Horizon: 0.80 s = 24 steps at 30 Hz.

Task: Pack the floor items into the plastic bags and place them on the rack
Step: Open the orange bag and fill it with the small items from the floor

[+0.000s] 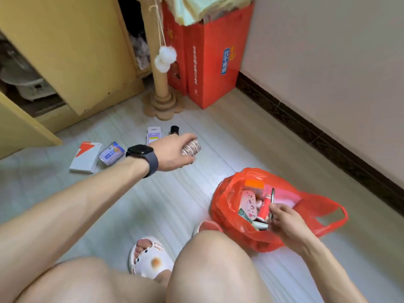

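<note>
My left hand [175, 153], with a dark watch on its wrist, grips a stack of pink-and-white tape rolls [192, 147] above the floor. A red plastic bag [240, 228] lies open at the right with several small items inside. My right hand [284, 219] is over the bag's mouth and pinches a thin metal tool [272, 195]. On the floor behind the left hand lie a white-and-red box [85, 157], a blue-and-white packet [110, 153], a purple-and-white card box [153, 134] and a small black cylinder [174, 130].
A cardboard cat scratching post [160, 88] with white pom-poms stands at the back beside tall red gift bags [209, 62]. A yellow cabinet [72, 51] with an open door is at the left. A wall with dark skirting runs along the right. My knees and a white slipper [150, 256] fill the foreground.
</note>
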Motion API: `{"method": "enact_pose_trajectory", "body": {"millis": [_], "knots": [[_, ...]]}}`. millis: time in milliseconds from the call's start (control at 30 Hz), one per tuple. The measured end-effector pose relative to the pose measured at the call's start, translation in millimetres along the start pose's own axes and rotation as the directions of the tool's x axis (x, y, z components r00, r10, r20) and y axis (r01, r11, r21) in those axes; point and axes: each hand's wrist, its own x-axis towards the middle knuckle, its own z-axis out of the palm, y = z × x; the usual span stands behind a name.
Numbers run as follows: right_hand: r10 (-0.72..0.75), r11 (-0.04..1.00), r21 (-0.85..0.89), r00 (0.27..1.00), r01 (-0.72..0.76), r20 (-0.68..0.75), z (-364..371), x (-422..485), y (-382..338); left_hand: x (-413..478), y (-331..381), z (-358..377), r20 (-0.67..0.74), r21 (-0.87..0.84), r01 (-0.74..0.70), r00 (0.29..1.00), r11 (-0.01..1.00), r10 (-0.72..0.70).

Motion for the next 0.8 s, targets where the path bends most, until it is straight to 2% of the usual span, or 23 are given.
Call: {"method": "enact_pose_trajectory", "body": {"millis": [100, 167, 233, 333, 433, 467, 533, 600, 633, 733, 800], "knots": [[0.015, 0.983, -0.180, 0.997, -0.027, -0.071, -20, 12, 19, 13, 50, -1, 0.103, 0.242, -0.192, 0.980, 0.951, 0.172], [-0.027, 0.976, -0.216, 0.991, -0.002, -0.130, -26, 17, 24, 19, 79, 8, 0.115, 0.292, -0.236, 0.971, 0.927, 0.211], [-0.051, 0.987, -0.159, 0.979, 0.020, -0.196, -29, 20, 29, 25, 102, 26, 0.117, 0.216, -0.241, 0.969, 0.946, 0.220], [-0.024, 0.996, 0.082, 0.979, 0.041, -0.202, -26, 18, 31, 28, 124, 64, 0.138, 0.011, -0.229, 0.964, 0.973, 0.226], [-0.029, 0.968, 0.238, 0.975, 0.083, -0.220, -26, 12, 32, 22, 133, 107, 0.175, -0.076, -0.204, 0.961, 0.976, 0.215], [-0.035, 0.957, 0.274, 0.979, 0.090, -0.201, -27, 9, 32, 20, 135, 120, 0.182, -0.082, -0.205, 0.959, 0.975, 0.216], [-0.034, 0.944, 0.325, 0.998, 0.052, -0.060, -28, 4, 33, 14, 140, 141, 0.185, -0.100, -0.218, 0.955, 0.971, 0.234], [-0.048, 0.950, 0.311, 0.992, 0.009, 0.118, -27, -2, 31, 9, 147, 157, 0.191, -0.142, -0.237, 0.946, 0.961, 0.262], [-0.071, 0.958, 0.286, 0.984, 0.022, 0.162, -25, -3, 31, 7, 150, 163, 0.202, -0.163, -0.244, 0.940, 0.956, 0.274], [-0.103, 0.977, 0.197, 0.987, 0.078, 0.120, -24, 2, 37, 3, 157, 172, 0.240, -0.159, -0.258, 0.926, 0.953, 0.291], [-0.089, 0.988, 0.125, 0.996, 0.086, 0.021, -27, 11, 40, 3, 153, 172, 0.184, 0.008, -0.324, 0.930, 0.946, 0.317]]}}
